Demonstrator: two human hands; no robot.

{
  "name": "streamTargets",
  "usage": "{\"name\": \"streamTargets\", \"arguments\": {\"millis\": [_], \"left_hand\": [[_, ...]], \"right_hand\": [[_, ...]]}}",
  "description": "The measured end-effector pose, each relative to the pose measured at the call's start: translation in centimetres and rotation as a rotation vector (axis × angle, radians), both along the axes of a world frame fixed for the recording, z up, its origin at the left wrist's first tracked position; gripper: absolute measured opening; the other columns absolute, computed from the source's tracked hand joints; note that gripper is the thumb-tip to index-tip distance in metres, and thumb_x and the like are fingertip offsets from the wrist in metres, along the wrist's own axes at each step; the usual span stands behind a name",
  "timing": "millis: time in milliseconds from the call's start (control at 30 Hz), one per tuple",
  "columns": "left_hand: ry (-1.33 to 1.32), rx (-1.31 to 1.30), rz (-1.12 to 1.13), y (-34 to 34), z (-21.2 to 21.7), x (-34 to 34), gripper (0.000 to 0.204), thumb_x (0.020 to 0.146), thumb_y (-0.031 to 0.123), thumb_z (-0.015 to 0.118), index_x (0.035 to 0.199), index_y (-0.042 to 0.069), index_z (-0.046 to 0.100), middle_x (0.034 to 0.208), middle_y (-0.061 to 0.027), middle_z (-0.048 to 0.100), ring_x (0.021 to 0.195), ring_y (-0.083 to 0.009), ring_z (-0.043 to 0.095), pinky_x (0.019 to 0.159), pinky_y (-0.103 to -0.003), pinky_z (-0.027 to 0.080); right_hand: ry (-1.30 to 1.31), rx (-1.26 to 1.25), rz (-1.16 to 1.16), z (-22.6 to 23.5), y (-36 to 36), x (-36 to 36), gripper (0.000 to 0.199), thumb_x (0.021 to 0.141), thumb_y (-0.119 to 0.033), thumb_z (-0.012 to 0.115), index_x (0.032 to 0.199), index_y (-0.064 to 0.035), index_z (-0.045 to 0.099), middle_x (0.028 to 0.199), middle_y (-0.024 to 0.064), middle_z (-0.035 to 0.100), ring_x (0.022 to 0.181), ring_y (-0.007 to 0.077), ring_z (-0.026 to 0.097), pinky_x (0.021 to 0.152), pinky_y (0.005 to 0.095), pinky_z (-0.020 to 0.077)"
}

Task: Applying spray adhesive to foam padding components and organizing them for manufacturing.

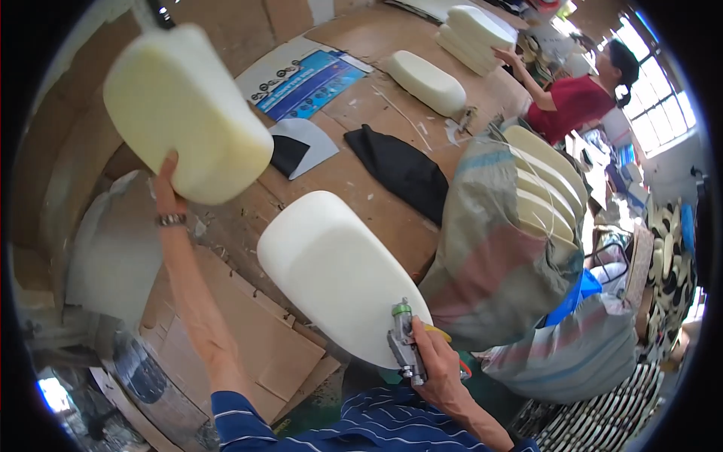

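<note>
My left hand (169, 187) grips the lower edge of a cream foam cushion (184, 113), thumb on its face, and holds it raised at the left. In my right hand (438, 363) is a metal spray gun (404, 345) with a green part on top. The gun is over the near end of a second, whiter foam cushion (331, 252), which lies at the front of the cardboard-covered table (354, 113). Whether the gun touches that cushion I cannot tell. Beyond it lie a black fabric piece (399, 169) and a grey-and-black piece (312, 148).
A woven sack (482, 248) stuffed with foam cushions stands right of the table, with another sack (572, 354) below it. Another cushion (427, 81) and a cushion stack (474, 38) are at the far side, where a person in red (576, 105) touches the stack. Cardboard sheets (226, 331) lie lower left.
</note>
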State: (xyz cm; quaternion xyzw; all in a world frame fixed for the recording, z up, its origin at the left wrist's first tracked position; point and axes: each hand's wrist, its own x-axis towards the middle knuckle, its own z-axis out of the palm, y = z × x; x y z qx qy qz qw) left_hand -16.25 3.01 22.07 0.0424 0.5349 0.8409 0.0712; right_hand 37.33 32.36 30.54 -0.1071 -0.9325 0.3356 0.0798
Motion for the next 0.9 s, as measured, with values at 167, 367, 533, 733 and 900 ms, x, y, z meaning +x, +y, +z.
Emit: {"name": "streamTargets", "arguments": {"millis": [167, 367, 533, 733, 900], "left_hand": [[0.7, -0.631, -0.33, 15.1, 16.2, 0.7, 0.081, 0.078, 0.028, 0.083, 0.142, -0.003, 0.045, 0.134, -0.0165, 0.059, 0.122, -0.0254, 0.059, 0.101, -0.038, 0.051], [1.423, -1.359, -0.609, 30.3, 17.8, 4.7, 0.104, 0.058, 0.031, 0.083, 0.146, -0.002, 0.039, 0.13, -0.0281, 0.054, 0.125, -0.0392, 0.05, 0.107, -0.044, 0.044], [1.497, -1.72, -0.945, 34.7, 11.7, 6.7, 0.112, 0.048, 0.028, 0.083, 0.147, 0.004, 0.037, 0.118, -0.0212, 0.054, 0.113, -0.0389, 0.053, 0.101, -0.043, 0.047], [1.458, -1.734, -1.295, 39.4, 7.3, 9.1, 0.113, 0.047, 0.027, 0.082, 0.149, 0.01, 0.037, 0.123, -0.0181, 0.054, 0.117, -0.0367, 0.052, 0.102, -0.041, 0.046], [1.689, -1.785, -1.319, 40.9, 1.4, 12.0, 0.104, 0.059, 0.029, 0.084, 0.151, 0.015, 0.038, 0.143, -0.0182, 0.049, 0.14, -0.0356, 0.041, 0.12, -0.053, 0.029]], "right_hand": [[0.006, 0.006, -0.022, -0.4, 0.4, 0.6, 0.081, 0.074, -0.005, 0.075, 0.147, 0.0045, 0.042, 0.109, 0.018, 0.064, 0.096, 0.0338, 0.065, 0.075, 0.041, 0.0566], [0.012, -0.022, -0.051, -0.4, 0.3, 1.0, 0.081, 0.075, -0.005, 0.075, 0.148, 0.0047, 0.042, 0.106, 0.0171, 0.064, 0.096, 0.0325, 0.065, 0.071, 0.0394, 0.057], [0.064, -0.05, -0.076, -0.9, 0.9, 1.4, 0.082, 0.075, -0.004, 0.075, 0.149, 0.0052, 0.04, 0.106, 0.0174, 0.063, 0.096, 0.0321, 0.065, 0.071, 0.0389, 0.0571], [0.077, -0.065, -0.111, -1.1, 1.8, 1.2, 0.083, 0.073, -0.002, 0.075, 0.148, 0.0061, 0.04, 0.106, 0.0173, 0.064, 0.095, 0.032, 0.064, 0.071, 0.0391, 0.057], [0.092, -0.058, -0.092, -1.5, 0.8, 1.0, 0.083, 0.073, -0.001, 0.074, 0.148, 0.0066, 0.04, 0.105, 0.0171, 0.063, 0.094, 0.0316, 0.064, 0.072, 0.0391, 0.0566]]}}
